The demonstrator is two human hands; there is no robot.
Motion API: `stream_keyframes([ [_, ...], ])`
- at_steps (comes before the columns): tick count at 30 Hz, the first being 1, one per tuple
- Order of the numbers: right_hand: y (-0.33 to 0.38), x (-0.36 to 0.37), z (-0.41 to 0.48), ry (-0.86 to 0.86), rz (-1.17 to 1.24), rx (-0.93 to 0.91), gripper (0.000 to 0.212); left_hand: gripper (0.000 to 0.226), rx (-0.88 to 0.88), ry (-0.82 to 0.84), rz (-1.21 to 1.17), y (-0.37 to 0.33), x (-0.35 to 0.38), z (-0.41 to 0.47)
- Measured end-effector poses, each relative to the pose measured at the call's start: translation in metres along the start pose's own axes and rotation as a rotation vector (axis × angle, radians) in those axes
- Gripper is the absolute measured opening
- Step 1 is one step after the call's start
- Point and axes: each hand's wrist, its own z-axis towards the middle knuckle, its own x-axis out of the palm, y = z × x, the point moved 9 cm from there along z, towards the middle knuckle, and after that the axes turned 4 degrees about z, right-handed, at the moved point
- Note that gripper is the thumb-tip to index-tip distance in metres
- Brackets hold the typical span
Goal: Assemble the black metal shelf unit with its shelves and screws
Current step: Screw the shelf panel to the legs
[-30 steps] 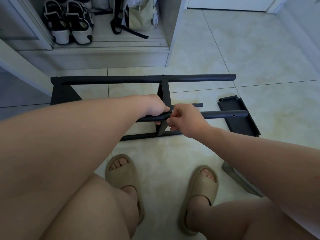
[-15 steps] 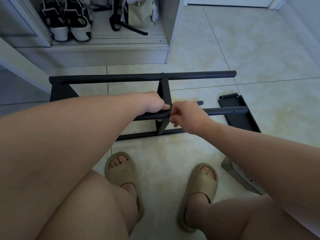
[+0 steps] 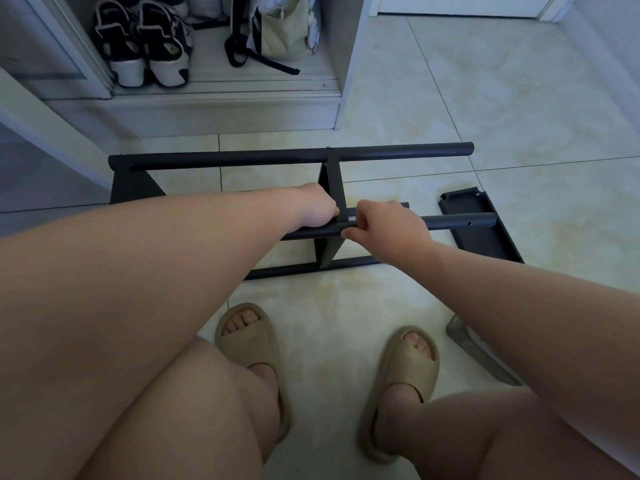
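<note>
Shelf frame (image 3: pixel 294 156) lies on its side on the tiled floor (image 3: pixel 519 116) at centre frame, with a shelf plate (image 3: pixel 333 188) fixed between its tubes. Left hand (image 3: pixel 317 206) has its fingers curled over the near tube (image 3: pixel 457 221) just left of that plate. Right hand (image 3: pixel 388 225) grips the same tube just right of it, fingers closed round it. Loose shelf (image 3: pixel 485 239) lies flat at right, at the tube's end. Shoes (image 3: pixel 142 46) sit upper left.

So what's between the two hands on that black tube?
Head view: the black shelf panel, crossing the tube between left hand and right hand.
</note>
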Motion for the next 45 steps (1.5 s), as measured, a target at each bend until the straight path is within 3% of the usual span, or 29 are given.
stream_keyframes([
  [4,-0.001,0.001,-0.011,0.083,0.135,-0.042,0.035,0.023,0.023,-0.1,0.144,-0.012,-0.006,-0.023],
  [7,-0.012,-0.004,-0.027,0.102,0.164,-0.095,0.038,0.025,0.065,-0.271,0.203,-0.02,-0.021,-0.039],
  [11,-0.038,-0.019,-0.053,0.038,0.087,-0.109,0.053,0.041,0.293,-0.39,0.454,-0.055,-0.019,-0.061],
  [21,-0.159,-0.031,-0.131,-0.073,-0.089,0.131,0.075,0.068,0.542,-0.284,0.657,-0.163,0.049,-0.098],
  [31,-0.323,0.03,-0.187,0.141,-0.018,0.466,0.075,0.071,0.777,-0.052,0.732,-0.273,0.187,-0.071],
  [35,-0.382,0.069,-0.177,0.264,0.035,0.565,0.075,0.073,0.732,0.142,0.688,-0.276,0.239,-0.038],
  [39,-0.423,0.107,-0.161,0.272,0.087,0.612,0.072,0.08,0.513,0.365,0.508,-0.253,0.272,0.003],
  [42,-0.432,0.138,-0.146,0.308,0.081,0.567,0.067,0.082,0.373,0.412,0.388,-0.233,0.29,0.032],
  [45,-0.44,0.156,-0.125,0.24,0.108,0.518,0.058,0.077,0.308,0.436,0.227,-0.218,0.316,0.052],
])
